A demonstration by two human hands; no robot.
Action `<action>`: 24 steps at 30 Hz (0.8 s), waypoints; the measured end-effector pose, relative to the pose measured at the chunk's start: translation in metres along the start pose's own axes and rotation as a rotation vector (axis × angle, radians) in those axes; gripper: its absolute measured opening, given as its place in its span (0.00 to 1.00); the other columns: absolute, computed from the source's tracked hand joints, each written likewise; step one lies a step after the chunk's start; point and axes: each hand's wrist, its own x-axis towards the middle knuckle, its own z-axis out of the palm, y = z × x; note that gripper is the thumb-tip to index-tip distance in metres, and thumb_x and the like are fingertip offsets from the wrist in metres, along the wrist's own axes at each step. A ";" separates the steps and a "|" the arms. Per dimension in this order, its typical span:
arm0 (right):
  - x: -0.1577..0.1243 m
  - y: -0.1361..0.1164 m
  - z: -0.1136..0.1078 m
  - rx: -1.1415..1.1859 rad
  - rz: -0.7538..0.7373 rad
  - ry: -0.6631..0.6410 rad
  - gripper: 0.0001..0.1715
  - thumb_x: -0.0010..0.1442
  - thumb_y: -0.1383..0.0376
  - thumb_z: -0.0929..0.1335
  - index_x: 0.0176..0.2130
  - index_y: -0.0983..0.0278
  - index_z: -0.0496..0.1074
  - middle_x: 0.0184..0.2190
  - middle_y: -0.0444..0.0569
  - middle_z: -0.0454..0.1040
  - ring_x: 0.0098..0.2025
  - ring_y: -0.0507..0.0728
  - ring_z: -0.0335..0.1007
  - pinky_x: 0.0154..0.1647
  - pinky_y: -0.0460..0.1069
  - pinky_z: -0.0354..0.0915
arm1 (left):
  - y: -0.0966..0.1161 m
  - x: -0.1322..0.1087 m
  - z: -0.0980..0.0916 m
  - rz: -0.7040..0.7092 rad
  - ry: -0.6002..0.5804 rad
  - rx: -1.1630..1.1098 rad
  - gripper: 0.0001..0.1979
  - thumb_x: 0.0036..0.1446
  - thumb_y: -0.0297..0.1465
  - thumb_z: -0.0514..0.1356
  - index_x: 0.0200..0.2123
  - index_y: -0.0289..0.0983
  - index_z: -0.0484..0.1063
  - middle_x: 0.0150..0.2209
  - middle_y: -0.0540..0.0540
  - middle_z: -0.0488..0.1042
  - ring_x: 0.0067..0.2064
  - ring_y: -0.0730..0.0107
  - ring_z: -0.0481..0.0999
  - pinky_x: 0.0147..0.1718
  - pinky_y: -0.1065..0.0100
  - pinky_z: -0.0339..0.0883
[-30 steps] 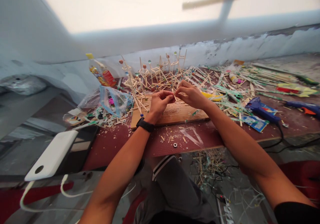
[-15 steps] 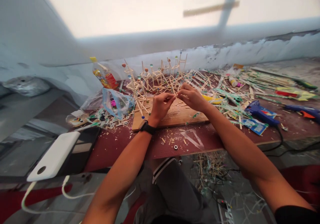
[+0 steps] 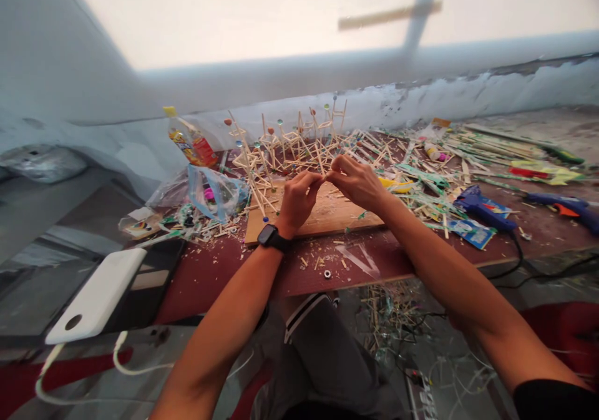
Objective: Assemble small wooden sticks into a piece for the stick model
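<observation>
The fingertips of my left hand (image 3: 298, 201) and my right hand (image 3: 354, 181) meet in a pinch over a wooden board (image 3: 316, 225). Whatever lies between them is too small and hidden to make out. Both hands are closed, wrists resting low near the board. Just behind them stand frames of thin wooden sticks (image 3: 253, 180), topped with coloured balls, among them a blue ball (image 3: 265, 219) at a lower end. A dark watch (image 3: 271, 237) is on my left wrist.
Left are a bottle (image 3: 191, 142), a plastic bag (image 3: 218, 192) and a white power bank (image 3: 98, 295). Right are a blue glue gun (image 3: 484, 208), another glue gun (image 3: 564, 206) and heaped sticks (image 3: 496, 148). A metal nut (image 3: 327, 274) lies near the table's front edge.
My fingertips stay together, with the right fingers curled slightly closer to the left. The whole view has shifted slightly; the objects on the table keep their places.
</observation>
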 end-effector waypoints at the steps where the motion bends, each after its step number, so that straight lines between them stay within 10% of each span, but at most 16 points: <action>1: 0.000 -0.001 -0.001 -0.008 -0.008 0.012 0.13 0.81 0.66 0.62 0.46 0.59 0.75 0.46 0.52 0.73 0.44 0.58 0.66 0.35 0.51 0.59 | 0.001 0.000 0.000 0.007 0.011 0.007 0.05 0.74 0.28 0.65 0.42 0.39 0.80 0.37 0.46 0.83 0.38 0.67 0.82 0.40 0.65 0.74; 14: 0.000 0.004 -0.008 0.047 -0.011 0.180 0.13 0.80 0.64 0.65 0.41 0.58 0.76 0.43 0.50 0.72 0.42 0.57 0.65 0.36 0.51 0.63 | 0.007 0.003 -0.002 0.038 0.087 -0.024 0.03 0.73 0.27 0.66 0.44 0.40 0.81 0.38 0.47 0.84 0.39 0.68 0.83 0.41 0.65 0.77; 24: -0.003 0.007 -0.010 0.142 0.046 0.073 0.14 0.79 0.63 0.64 0.42 0.58 0.78 0.45 0.52 0.72 0.42 0.58 0.66 0.38 0.53 0.64 | 0.004 -0.001 0.005 -0.257 -0.020 -0.337 0.06 0.69 0.32 0.69 0.47 0.39 0.80 0.44 0.44 0.86 0.43 0.66 0.87 0.47 0.61 0.85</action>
